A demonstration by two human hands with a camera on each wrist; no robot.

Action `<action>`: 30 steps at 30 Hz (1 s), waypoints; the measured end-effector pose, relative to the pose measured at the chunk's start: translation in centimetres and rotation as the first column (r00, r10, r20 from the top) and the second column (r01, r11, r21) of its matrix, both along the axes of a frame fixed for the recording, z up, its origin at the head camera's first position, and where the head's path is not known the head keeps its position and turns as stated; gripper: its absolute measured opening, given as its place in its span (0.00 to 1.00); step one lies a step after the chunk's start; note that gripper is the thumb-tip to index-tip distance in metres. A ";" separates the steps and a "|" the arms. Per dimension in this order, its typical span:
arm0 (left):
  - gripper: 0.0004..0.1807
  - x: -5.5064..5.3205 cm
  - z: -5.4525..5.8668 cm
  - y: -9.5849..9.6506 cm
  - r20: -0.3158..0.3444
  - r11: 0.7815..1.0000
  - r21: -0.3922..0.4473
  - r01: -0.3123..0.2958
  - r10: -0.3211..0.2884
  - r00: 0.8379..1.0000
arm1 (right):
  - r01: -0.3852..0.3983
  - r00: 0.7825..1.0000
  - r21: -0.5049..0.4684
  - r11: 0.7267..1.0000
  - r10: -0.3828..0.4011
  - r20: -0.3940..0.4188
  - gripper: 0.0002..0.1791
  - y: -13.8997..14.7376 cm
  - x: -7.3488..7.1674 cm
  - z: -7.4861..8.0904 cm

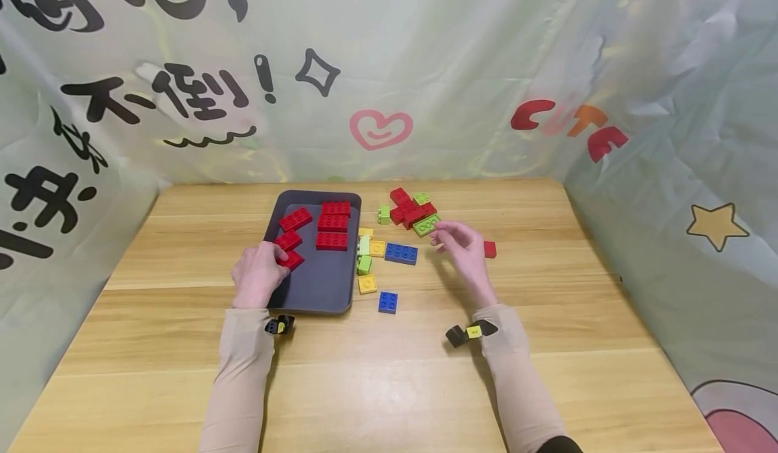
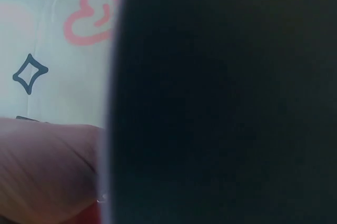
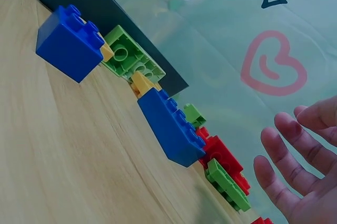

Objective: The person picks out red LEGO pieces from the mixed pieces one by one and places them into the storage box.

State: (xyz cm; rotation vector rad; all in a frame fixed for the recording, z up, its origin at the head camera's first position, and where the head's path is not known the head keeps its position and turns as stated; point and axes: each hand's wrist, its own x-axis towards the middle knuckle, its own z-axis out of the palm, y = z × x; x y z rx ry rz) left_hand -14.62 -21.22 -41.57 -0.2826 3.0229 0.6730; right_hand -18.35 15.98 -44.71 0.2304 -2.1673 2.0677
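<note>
In the head view my left hand (image 1: 258, 272) reaches over the left rim of a dark grey tray (image 1: 323, 284). It pinches a red toy brick (image 1: 292, 260) low in the tray's left row. Above that brick lie two more red bricks, one of them an angled red brick (image 1: 296, 219); a second column holds three, with a red brick (image 1: 331, 241) lowest. My right hand (image 1: 463, 245) hovers over the table, fingers loosely bent and holding nothing. Closest to its fingertips is a green brick (image 1: 426, 225) at the front of a red and green pile.
Along the tray's right side lie yellow and green bricks, among them a yellow brick (image 1: 367, 283). A long blue brick (image 1: 401, 254) and a square blue brick (image 1: 388, 302) are near. One red brick (image 1: 489, 249) sits right of my right hand. A printed cloth (image 1: 462, 88) hangs behind.
</note>
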 end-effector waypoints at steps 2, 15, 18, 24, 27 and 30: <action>0.09 0.0 0.0 0.0 -0.012 1.000 -0.003 -0.006 0.006 1.000 | 0.000 1.000 -0.002 1.000 0.000 -0.001 0.15 0.0 0.0 0.0; 0.08 -0.1 -0.1 -0.5 -0.031 0.999 0.017 -0.030 0.030 0.999 | -0.003 1.000 -0.015 1.000 0.003 0.001 0.13 0.1 -0.1 -0.1; 0.08 -0.2 -0.2 -0.6 -0.038 0.999 0.016 -0.028 0.028 0.999 | -0.001 1.000 -0.019 1.000 0.001 0.002 0.15 0.1 0.0 -0.1; 0.08 -0.2 -0.2 -0.6 -0.049 1.000 0.014 -0.025 0.026 0.998 | 0.001 1.000 -0.007 1.000 -0.001 0.000 0.14 0.2 -0.1 -0.3; 0.08 -0.1 -0.2 -0.7 -0.048 0.999 0.014 -0.029 0.030 0.998 | 0.001 1.000 -0.004 1.000 -0.001 0.001 0.13 0.3 -0.2 -0.3; 0.09 -0.1 -0.2 -0.7 -0.044 0.999 0.015 -0.032 0.032 0.999 | -0.002 1.000 -0.003 1.000 0.002 0.000 0.15 0.3 -0.2 -0.3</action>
